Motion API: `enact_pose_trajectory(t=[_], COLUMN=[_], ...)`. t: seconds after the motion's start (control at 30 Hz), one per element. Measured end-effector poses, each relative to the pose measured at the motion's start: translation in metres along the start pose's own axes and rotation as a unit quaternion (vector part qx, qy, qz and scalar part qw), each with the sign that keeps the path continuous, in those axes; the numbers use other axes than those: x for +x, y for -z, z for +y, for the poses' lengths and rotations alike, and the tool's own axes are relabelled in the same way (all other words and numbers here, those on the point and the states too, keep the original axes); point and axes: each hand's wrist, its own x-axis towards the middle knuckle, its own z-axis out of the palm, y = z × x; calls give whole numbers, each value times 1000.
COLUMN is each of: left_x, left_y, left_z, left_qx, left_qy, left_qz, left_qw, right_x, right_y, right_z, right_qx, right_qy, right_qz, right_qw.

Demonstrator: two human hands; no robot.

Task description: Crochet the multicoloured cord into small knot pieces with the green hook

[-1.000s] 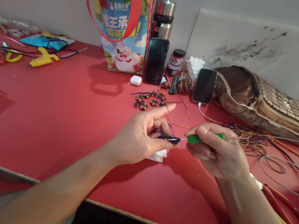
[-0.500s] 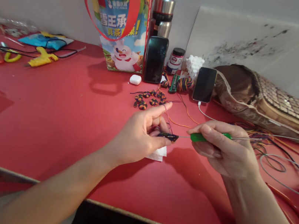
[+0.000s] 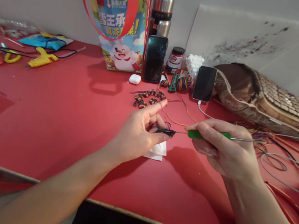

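Note:
My left hand [image 3: 139, 131] pinches a small dark knot of coloured cord [image 3: 165, 131] between thumb and fingers, index finger stretched out above it. My right hand [image 3: 224, 147] is closed round a green-handled metal tool [image 3: 204, 135], whose thin tip touches the knot. Coloured cords run from the knot back across the red table [image 3: 59, 113]. A white scrap of paper [image 3: 156, 151] lies under my left hand.
Several finished cord knots [image 3: 148, 98] lie beyond my hands. Behind stand a printed bag [image 3: 118, 21], a steel flask [image 3: 161, 14], two propped phones [image 3: 204, 83], a small jar [image 3: 176, 59]. A woven mat bag [image 3: 274, 104] and loose cords [image 3: 273, 149] fill the right; a yellow glue gun [image 3: 41, 59] lies far left.
Both hands shifted slightly left and farther from me, the knot and tool moving with them. The tool tip stays at the knot.

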Motion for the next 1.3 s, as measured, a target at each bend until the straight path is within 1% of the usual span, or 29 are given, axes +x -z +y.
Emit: enact_pose_trajectory(t=[0.17,0.37,0.57,0.63,0.73,0.87,1.0,1.1,1.2,1.3], left_x=[0,2,3,3,5,8,9,10,12,13], left_y=[0,0,-1,-2,-3,-5,-6,-6,-6,-5], left_z=[-2,-4,-3,-4,-6,-8,-10,-12,-14,-15], left_qx=[2,3,27,30,29,27,17,-3,-28,-42], left_qy=[1,3,14,18,17,10,7,4,-1,-2], left_qz=[12,22,49,57,73,92,112,117,122,120], left_qw=[1000,1000,998,998,997,995,994,993,992,992], right_x=[-2,0,-6,-8,-9,-10,-13,-15,-17,-17], right_y=[-5,-5,-12,-14,-15,-17,-25,-32,-35,-36], right_z=[-6,-1,-4,-4,0,8,11,11,10,11], right_qx=[-19,-19,-75,-98,-144,-228,-299,-346,-390,-405], right_qy=[-14,15,11,28,77,159,232,284,318,342], right_qz=[24,24,55,61,57,58,72,84,74,70], right_qw=[999,999,996,993,985,959,923,890,861,845])
